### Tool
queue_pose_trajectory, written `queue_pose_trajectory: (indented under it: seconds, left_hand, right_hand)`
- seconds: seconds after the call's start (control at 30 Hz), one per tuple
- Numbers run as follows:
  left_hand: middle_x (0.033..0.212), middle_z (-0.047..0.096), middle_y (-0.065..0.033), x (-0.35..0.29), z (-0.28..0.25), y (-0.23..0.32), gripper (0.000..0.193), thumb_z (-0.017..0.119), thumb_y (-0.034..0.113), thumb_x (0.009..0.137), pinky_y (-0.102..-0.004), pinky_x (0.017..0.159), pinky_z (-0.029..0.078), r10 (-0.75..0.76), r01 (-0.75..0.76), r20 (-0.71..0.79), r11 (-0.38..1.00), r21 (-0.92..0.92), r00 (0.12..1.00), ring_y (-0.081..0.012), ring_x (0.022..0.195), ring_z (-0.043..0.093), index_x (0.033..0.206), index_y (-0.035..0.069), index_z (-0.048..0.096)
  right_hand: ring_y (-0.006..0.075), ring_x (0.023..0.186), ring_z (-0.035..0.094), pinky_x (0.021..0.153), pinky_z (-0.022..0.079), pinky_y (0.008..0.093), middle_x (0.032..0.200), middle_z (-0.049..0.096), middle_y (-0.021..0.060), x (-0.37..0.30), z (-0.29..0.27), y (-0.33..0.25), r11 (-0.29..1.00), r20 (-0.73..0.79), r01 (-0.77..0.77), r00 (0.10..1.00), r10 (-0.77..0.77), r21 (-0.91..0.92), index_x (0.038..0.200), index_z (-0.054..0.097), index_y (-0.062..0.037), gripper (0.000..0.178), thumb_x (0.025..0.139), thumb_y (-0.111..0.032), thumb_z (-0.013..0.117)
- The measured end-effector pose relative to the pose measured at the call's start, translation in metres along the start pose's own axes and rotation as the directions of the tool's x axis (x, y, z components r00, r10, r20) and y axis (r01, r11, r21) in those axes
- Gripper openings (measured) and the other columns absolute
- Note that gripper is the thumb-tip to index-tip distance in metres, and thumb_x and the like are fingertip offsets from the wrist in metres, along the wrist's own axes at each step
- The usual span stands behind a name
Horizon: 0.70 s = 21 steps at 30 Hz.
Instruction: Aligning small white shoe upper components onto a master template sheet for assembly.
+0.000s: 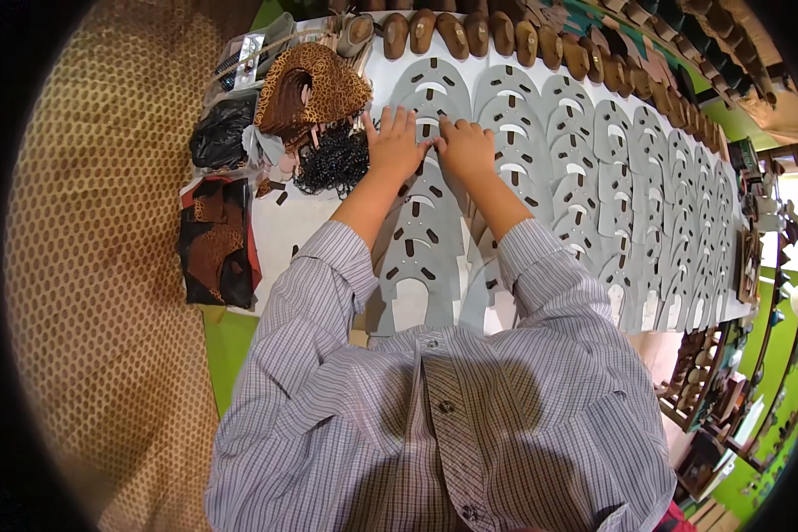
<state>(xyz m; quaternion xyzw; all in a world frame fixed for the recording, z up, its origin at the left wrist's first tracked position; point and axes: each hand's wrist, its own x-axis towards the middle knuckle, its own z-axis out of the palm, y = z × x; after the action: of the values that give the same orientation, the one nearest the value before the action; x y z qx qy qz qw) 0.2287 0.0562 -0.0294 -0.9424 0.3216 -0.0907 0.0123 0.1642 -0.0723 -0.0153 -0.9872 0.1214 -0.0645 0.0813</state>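
Both my hands rest on the leftmost column of overlapping grey shoe-upper pieces (pixel 417 239), which are curved and carry small dark tabs. My left hand (pixel 395 146) lies palm down on the left side of one piece, its fingers spread and its thumb reaching inward. My right hand (pixel 466 151) is on the right side of the same column, fingers slightly bent and apart, its index fingertip close to a dark tab. The two thumbs nearly meet over a small dark tab (pixel 426 130). Neither hand visibly grips anything, though the undersides of the fingers are hidden.
More columns of grey pieces (pixel 576 191) spread rightward over the white table (pixel 279 232). Brown shoe lasts (pixel 452 35) line the far edge. Left of my hands lie leopard-print material (pixel 315 84), black beaded strands (pixel 332 161), a black plastic bag (pixel 223 133) and loose dark tabs (pixel 281 199).
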Motion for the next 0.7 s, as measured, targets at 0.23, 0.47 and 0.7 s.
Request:
queue_pose_trajectory:
  seconds: [0.23, 0.47, 0.7]
  left_hand:
    - [0.137, 0.038, -0.0108, 0.010, 0.005, 0.002, 0.055, 0.044, 0.047, 0.087, -0.0605, 0.104, 0.005, -0.015, 0.017, 0.050, 0.999, -0.042, 0.999, -0.0302, 0.130, 0.028, 0.129, 0.011, 0.046]
    - [0.132, 0.044, -0.0107, 0.013, 0.006, 0.001, 0.053, 0.046, 0.046, 0.087, -0.0620, 0.102, 0.011, -0.076, 0.080, 0.035, 0.989, -0.126, 0.996, -0.0297, 0.127, 0.032, 0.124, 0.010, 0.049]
    - [0.124, 0.051, -0.0075, 0.016, 0.002, 0.003, 0.055, 0.047, 0.048, 0.085, -0.0621, 0.102, 0.013, -0.009, 0.007, -0.020, 0.995, -0.097, 1.000, -0.0223, 0.121, 0.040, 0.118, 0.004, 0.052]
  right_hand:
    - [0.0215, 0.096, 0.053, 0.081, 0.038, 0.0395, 0.099, 0.056, 0.0041, 0.014, 0.021, 0.007, 0.987, -0.034, 0.059, 0.997, -0.065, -0.153, 0.123, 0.052, -0.0178, 0.046, 0.082, -0.037, 0.054]
    - [0.0210, 0.097, 0.052, 0.083, 0.037, 0.0386, 0.098, 0.057, 0.0039, 0.015, 0.018, 0.004, 0.993, -0.050, 0.039, 0.998, -0.045, -0.110, 0.119, 0.056, -0.0163, 0.042, 0.083, -0.037, 0.054]
    - [0.0198, 0.090, 0.055, 0.080, 0.036, 0.0380, 0.091, 0.058, 0.0028, 0.017, 0.012, 0.008, 0.990, -0.013, 0.066, 0.998, -0.068, -0.128, 0.106, 0.064, -0.0157, 0.030, 0.086, -0.032, 0.050]
